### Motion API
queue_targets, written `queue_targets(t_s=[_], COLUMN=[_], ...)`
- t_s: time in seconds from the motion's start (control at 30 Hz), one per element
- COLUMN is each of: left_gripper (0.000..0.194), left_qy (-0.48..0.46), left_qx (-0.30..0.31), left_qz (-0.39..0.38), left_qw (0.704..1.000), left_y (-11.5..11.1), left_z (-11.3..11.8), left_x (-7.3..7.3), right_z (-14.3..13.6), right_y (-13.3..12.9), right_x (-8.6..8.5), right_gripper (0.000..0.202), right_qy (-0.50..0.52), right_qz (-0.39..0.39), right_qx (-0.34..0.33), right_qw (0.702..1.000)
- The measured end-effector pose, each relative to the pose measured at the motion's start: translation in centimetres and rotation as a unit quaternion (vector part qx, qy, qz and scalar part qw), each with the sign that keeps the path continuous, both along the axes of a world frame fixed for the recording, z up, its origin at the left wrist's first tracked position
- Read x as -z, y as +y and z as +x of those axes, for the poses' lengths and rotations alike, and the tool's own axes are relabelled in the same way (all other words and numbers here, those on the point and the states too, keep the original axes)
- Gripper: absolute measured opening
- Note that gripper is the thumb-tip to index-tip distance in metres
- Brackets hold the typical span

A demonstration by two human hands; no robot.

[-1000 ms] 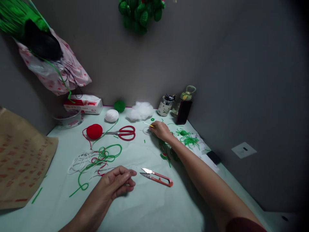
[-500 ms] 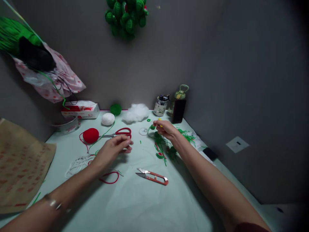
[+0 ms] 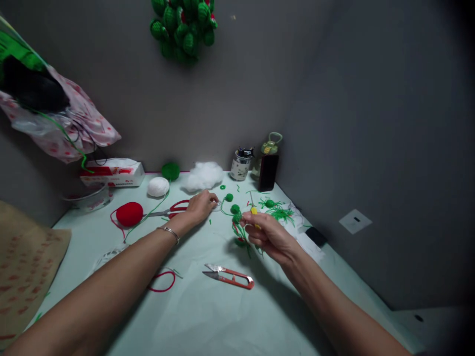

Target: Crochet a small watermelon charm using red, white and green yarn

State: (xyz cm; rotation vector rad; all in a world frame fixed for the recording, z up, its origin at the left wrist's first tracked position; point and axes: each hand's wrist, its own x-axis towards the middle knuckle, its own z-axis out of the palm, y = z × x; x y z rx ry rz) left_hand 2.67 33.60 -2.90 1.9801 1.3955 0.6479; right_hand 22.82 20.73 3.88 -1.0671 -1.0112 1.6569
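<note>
My right hand (image 3: 266,232) is closed around a crochet hook with a yellow handle (image 3: 254,211), its thin metal shaft pointing up and away. Small green crocheted pieces (image 3: 235,209) joined by yarn lie at its fingertips; whether the fingers also pinch one is unclear. My left hand (image 3: 202,205) reaches forward, fingers bent together and down at a small clear round dish (image 3: 216,204). What those fingertips hold, if anything, is hidden. Partly behind that hand lie red-handled scissors (image 3: 178,207). Orange thread snips (image 3: 232,278) rest nearer me.
Red (image 3: 129,214), white (image 3: 158,187) and green yarn balls (image 3: 170,171) sit left. White stuffing (image 3: 203,176), a pen jar (image 3: 240,165) and a phone (image 3: 268,172) stand along the back. Green yarn scraps (image 3: 281,212) lie right. A brown paper bag (image 3: 31,267) is at left.
My left hand has moved forward and right to the small clear dish. My right hand has come nearer me with the crochet hook. The view has shifted slightly.
</note>
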Motion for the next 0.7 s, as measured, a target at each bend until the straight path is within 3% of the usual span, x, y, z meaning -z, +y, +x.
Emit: queue_targets(t_s=[0.27,0.7], left_gripper=[0.034,0.037], left_qy=[0.02,-0.145], left_qx=[0.012,0.006], left_qz=[0.006,-0.118], left_qw=[1.0,0.982], left_y=[0.6,2.8], left_z=[0.8,-0.7], left_x=[0.9,1.8], right_z=[-0.7,-0.5], right_y=[-2.2,-2.3], right_x=[2.1,3.7], right_gripper=[0.035,0.033], right_qy=[0.027,0.042], right_qz=[-0.035,-0.051], right_qx=[0.006,-0.009], right_qw=[0.999,0.998])
